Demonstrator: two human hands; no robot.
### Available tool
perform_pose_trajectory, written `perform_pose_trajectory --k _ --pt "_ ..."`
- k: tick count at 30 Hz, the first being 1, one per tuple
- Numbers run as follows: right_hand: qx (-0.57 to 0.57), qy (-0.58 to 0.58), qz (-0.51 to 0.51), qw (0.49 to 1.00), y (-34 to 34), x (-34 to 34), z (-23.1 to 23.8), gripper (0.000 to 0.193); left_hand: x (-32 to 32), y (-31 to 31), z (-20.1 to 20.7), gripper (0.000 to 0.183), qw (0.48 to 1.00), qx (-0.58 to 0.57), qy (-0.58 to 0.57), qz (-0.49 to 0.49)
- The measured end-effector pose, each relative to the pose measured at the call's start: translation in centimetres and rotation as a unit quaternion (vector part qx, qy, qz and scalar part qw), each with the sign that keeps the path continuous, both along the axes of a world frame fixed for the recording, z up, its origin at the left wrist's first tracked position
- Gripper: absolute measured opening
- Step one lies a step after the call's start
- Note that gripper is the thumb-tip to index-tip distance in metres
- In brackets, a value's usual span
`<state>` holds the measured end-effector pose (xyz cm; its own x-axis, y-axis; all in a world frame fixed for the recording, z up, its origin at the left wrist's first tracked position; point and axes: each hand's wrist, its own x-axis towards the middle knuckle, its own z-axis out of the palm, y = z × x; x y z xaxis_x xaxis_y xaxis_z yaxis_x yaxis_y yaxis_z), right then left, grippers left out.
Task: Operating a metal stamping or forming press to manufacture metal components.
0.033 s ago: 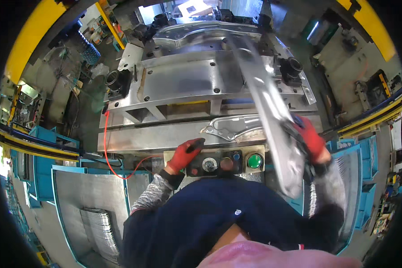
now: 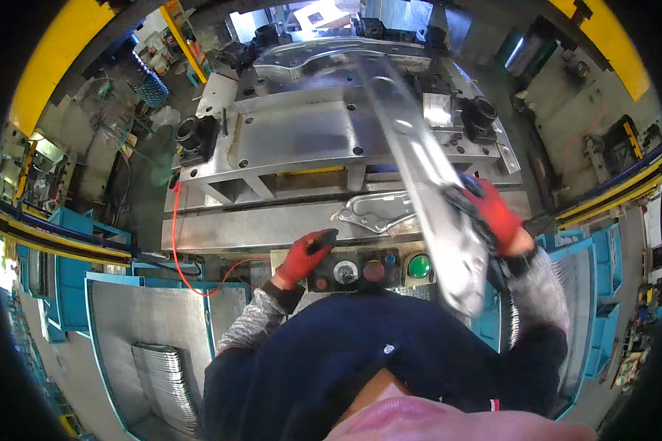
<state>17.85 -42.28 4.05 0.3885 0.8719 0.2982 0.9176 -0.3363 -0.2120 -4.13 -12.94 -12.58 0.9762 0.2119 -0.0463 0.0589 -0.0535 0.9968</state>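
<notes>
In my right hand (image 2: pixel 496 217), gloved in red with dark fingers, is a long stamped sheet-metal part (image 2: pixel 428 187). The fingers close on its right edge. It slants from above the die to just in front of my body, and its far end is blurred. My left hand (image 2: pixel 305 257), in the same kind of glove, hovers by the left corner of a control box (image 2: pixel 360 273), its fingers loosely stretched and nothing in them. A second stamped part (image 2: pixel 294 56) lies across the back of the steel die (image 2: pixel 294 132). Another shaped metal piece (image 2: pixel 375 213) rests on the front ledge, partly covered by the held part.
A green button (image 2: pixel 419 266) sits on the control box's right side. Dark guide posts (image 2: pixel 191 136) stand at the die's corners. A red hose (image 2: pixel 175 242) loops at the left. Blue-edged bins flank me; the left one holds stacked metal parts (image 2: pixel 163 378).
The right hand and the long metal part have shifted left and slightly toward the die's middle. The left hand has stayed almost in place.
</notes>
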Motion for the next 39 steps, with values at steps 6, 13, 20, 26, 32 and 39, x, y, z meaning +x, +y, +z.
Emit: perform_pose_trajectory --k 6,13,20,26,32,39 --pt "0.082 0.465 0.035 0.881 13.7 1.5 1.9 0.028 -4.5 1.3 -0.7 0.036 0.996 0.028 0.006 0.079" --pt "0.078 0.520 0.013 0.850 17.4 3.0 0.4 0.036 -11.3 1.9 -3.8 0.030 0.966 -0.013 0.097 0.238" --pt "0.158 0.502 -0.003 0.850 19.4 0.4 -6.2 0.037 -10.6 1.6 -4.7 0.029 0.963 0.004 0.140 0.230" --pt "0.272 0.479 0.031 0.834 20.8 -4.5 -7.5 0.037 -10.4 1.1 -5.1 0.029 0.969 0.019 0.113 0.219" --pt "0.307 0.455 -0.070 0.833 24.4 -5.9 -14.3 0.040 -10.8 1.3 -3.4 0.030 0.969 0.024 0.089 0.228" --pt "0.335 0.413 -0.097 0.841 24.9 -6.1 -14.4 0.043 -9.0 5.5 5.4 0.031 0.943 0.171 -0.049 0.282"
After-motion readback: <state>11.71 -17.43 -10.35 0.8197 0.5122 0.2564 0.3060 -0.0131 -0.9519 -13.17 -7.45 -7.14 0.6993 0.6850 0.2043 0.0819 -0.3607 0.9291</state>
